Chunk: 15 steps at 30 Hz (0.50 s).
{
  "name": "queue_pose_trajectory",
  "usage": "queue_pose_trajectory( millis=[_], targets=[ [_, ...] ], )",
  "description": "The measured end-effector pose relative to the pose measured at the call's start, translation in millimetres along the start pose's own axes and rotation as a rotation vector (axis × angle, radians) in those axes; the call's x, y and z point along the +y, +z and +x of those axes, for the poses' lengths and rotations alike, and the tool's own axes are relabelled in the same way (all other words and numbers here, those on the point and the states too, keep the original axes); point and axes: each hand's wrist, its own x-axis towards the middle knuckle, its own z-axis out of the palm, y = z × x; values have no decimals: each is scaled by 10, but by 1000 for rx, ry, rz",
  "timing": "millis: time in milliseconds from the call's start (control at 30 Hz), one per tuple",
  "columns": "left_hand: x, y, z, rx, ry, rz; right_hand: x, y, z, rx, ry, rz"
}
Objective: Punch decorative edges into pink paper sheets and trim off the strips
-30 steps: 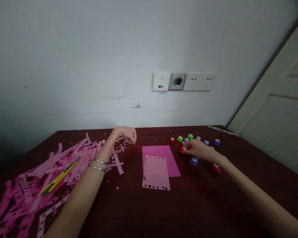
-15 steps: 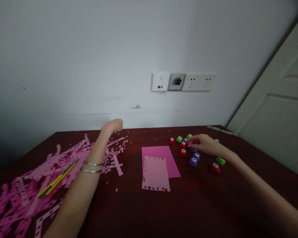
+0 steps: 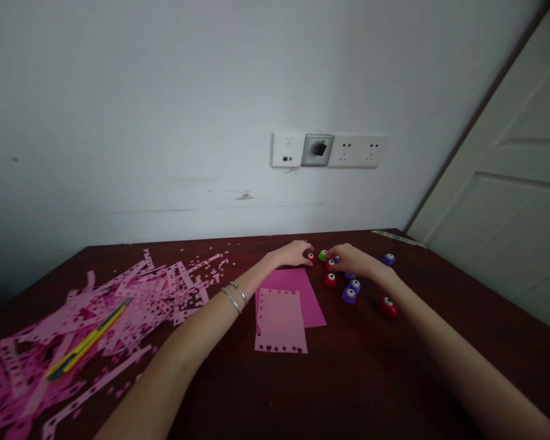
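Note:
Behind the papers, my left hand [image 3: 294, 252] has its thumb and fingers curled round a small red paper punch [image 3: 310, 258]. My right hand [image 3: 354, 261] is closed with fingertips at a second red paper punch [image 3: 330, 265], and partly hides the punches beneath it. A green paper punch [image 3: 323, 255] stands between the two hands. Nearer me are another red punch [image 3: 330, 280] and a purple punch [image 3: 349, 296]. A pale pink sheet [image 3: 281, 321], punched with small shapes along its edges, overlaps a darker pink sheet [image 3: 312, 305].
Pink paper scraps [image 3: 119, 311] and tiny cut-outs cover the left of the dark table [image 3: 275, 391]. A yellow utility knife [image 3: 89, 339] lies on them. One red punch [image 3: 387, 307] and a purple punch [image 3: 388, 260] sit farther right. A wall with sockets [image 3: 358, 151] rises behind.
My left hand has moved right, from above the scraps to the red punch. My right hand has shifted slightly left among the punches. The view has turned slightly.

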Motion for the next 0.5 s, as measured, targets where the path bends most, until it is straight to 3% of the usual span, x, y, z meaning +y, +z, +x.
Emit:
queue_pose_trajectory(
  millis=[133, 300, 400, 500],
  targets=[
    [-24, 75, 76, -67, 2, -12, 2, 36, 0, 5, -16, -200],
    [17, 45, -18, 13, -39, -151, 10, -20, -13, 13, -18, -154],
    [64, -30, -147, 26, -131, -514, -7, -132, -74, -40, -2, 46],
    [110, -126, -297, -24, -212, -970, -42, -230, -174, -84, 26, 395]
  ],
)
